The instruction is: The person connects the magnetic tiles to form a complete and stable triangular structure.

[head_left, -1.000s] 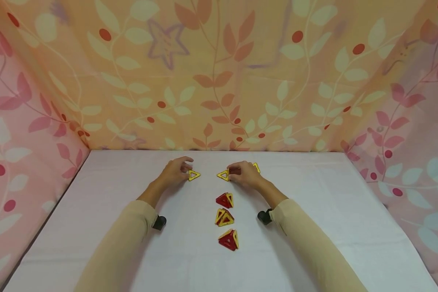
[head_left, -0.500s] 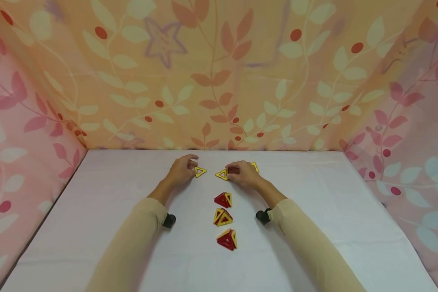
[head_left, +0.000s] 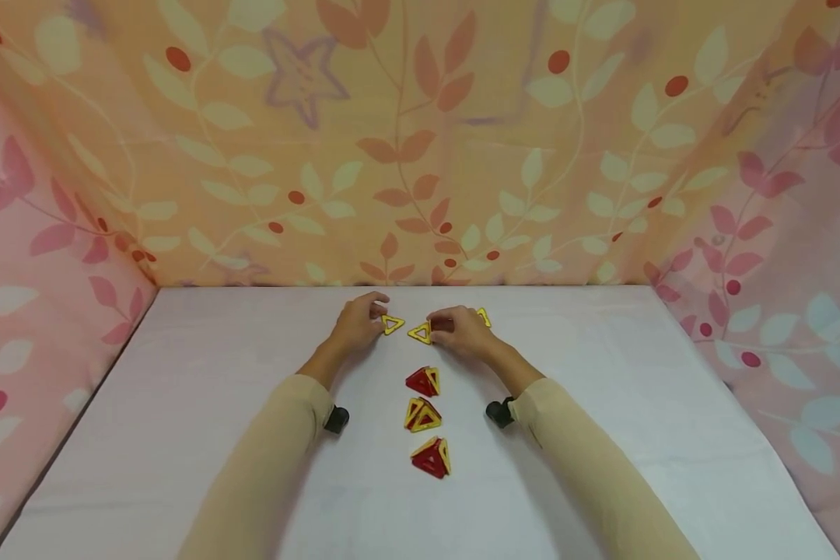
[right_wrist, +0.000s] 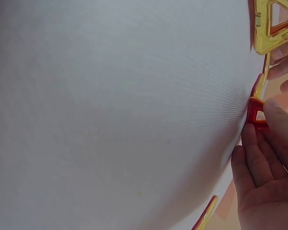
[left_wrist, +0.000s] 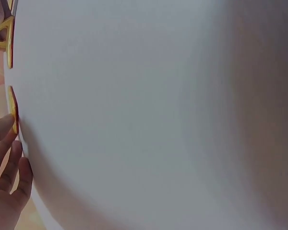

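My left hand point(head_left: 357, 323) pinches a yellow triangular frame tile point(head_left: 392, 324) near the far side of the table. Its thumb and fingers meet on the tile's edge point(left_wrist: 13, 112) in the left wrist view. Just to the right, my right hand point(head_left: 458, 330) holds a yellow triangular tile piece point(head_left: 420, 333), pointing left. The right wrist view shows a red tile point(right_wrist: 257, 112) between that hand's thumb and fingers, with yellow edging beside it. A small gap separates the two hands' pieces. Part of the right-hand piece is hidden behind the fingers.
Three small red and yellow pyramids stand in a column toward me: the far one point(head_left: 423, 381), the middle one point(head_left: 423, 414) and the near one point(head_left: 431, 457). Another yellow tile point(head_left: 484, 316) lies beyond my right hand. A patterned cloth wall point(head_left: 406, 155) rises behind the white table point(head_left: 574, 467).
My left hand has moved right and slightly farther away with its tile, narrowing the gap to the right hand's piece. The right hand keeps its grip and has barely moved.
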`<state>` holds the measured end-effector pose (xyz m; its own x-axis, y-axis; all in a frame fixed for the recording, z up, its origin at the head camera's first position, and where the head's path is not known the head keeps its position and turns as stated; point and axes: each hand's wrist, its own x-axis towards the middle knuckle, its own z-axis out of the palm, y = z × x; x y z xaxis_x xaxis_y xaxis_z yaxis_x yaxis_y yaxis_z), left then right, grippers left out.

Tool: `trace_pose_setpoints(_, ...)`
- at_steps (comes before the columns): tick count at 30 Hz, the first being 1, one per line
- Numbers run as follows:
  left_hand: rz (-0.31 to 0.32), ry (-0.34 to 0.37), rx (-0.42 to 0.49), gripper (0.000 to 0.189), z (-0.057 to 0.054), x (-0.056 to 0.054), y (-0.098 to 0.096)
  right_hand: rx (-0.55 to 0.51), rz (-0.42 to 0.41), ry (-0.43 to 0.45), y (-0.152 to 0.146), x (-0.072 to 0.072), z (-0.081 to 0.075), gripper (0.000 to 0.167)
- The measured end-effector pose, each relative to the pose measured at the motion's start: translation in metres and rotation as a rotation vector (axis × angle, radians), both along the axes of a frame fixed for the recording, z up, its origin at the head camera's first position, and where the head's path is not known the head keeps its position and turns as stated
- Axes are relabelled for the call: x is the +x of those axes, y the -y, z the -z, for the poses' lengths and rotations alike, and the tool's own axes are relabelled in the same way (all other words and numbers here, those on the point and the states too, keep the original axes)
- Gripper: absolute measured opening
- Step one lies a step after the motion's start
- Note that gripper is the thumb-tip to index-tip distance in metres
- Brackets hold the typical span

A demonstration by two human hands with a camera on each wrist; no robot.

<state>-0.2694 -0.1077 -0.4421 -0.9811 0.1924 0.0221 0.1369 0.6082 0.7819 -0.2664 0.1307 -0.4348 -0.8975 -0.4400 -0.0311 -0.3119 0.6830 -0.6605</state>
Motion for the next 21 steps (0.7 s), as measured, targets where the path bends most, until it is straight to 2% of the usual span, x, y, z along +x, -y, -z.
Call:
trace_pose_setpoints(6,-0.027,-0.027,-0.012,0.043,-0.001,0.0,-0.01,0.013,-0.004,0.012,0.0,-0.001,-0.002,0.039)
trace_pose_setpoints(14,-0.023,0.023,0.001,0.043,-0.003,-0.001,-0.022,0.031,-0.003,0.005,0.0,-0.002,-0.001,0.037)
trace_pose_setpoints(21,-0.016,0.023,-0.013,0.041,-0.002,-0.003,-0.027,0.029,-0.009,0.0,0.001,-0.002,0.0,0.036)
